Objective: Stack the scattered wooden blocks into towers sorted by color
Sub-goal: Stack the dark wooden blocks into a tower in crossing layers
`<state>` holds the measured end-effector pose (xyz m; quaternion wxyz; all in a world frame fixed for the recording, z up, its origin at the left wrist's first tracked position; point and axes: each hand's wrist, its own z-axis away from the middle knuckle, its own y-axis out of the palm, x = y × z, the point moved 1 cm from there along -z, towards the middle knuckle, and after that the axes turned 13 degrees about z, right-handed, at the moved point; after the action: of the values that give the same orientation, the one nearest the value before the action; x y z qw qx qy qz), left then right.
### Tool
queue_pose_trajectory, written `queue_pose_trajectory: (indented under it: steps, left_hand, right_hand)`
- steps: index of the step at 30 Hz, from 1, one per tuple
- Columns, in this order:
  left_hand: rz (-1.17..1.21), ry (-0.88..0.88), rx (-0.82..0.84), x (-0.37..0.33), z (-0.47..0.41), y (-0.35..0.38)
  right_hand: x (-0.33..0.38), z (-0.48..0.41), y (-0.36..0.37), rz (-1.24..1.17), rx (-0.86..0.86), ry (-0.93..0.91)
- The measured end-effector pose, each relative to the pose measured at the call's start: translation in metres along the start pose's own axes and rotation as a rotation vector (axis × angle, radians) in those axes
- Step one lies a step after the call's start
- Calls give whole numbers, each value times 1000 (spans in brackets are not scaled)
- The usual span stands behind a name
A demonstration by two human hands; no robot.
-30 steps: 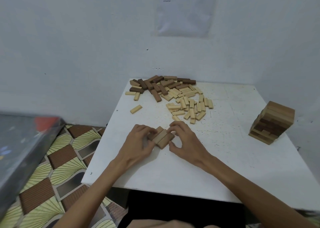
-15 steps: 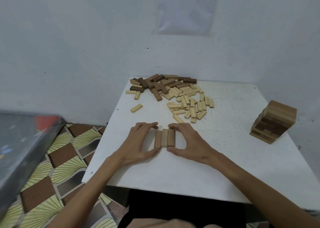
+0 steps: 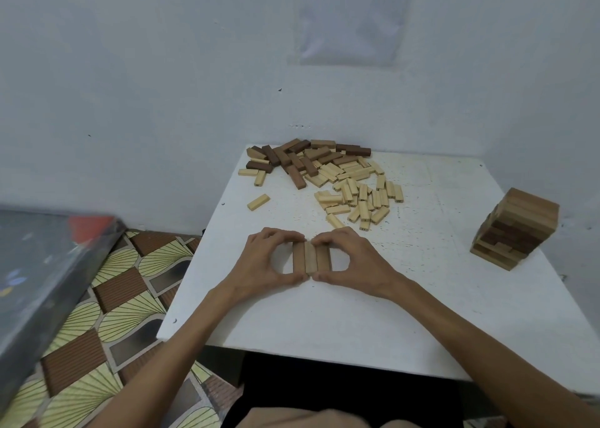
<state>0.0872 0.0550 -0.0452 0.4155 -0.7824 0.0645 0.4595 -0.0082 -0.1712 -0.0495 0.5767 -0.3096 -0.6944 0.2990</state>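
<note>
A row of 3 brown blocks (image 3: 311, 258) lies flat on the white counter (image 3: 357, 314), pinched between left hand (image 3: 264, 262) and right hand (image 3: 355, 262); the wall notice (image 3: 352, 18) prints too small to read

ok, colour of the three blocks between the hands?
Mid-brown three blocks, middle one slightly lighter; head view, the only one.

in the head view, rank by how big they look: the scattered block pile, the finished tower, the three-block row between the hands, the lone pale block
1. scattered block pile
2. finished tower, though it sits off to the side, where the wide lens may skew its size
3. three-block row
4. lone pale block
</note>
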Motion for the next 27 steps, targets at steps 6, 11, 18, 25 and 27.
queue_pose_trajectory:
  steps: [6, 11, 18, 25, 27]
  left_hand:
    - [68, 58, 8, -2, -4, 5]
    - [164, 105, 19, -14, -18, -2]
    - [182, 200, 95, -45, -63, -10]
    - [218, 267, 164, -81, -113, 3]
    - [246, 280, 179, -92, -127, 10]
  right_hand:
    - [1, 0, -4, 2, -58, -86]
    - [5, 1, -21, 66, -106, -98]
    - [6, -2, -70, 108, -196, -79]
    - [-4, 6, -129, 134, -195, 45]
    - [-8, 9, -145, 157, -204, 56]
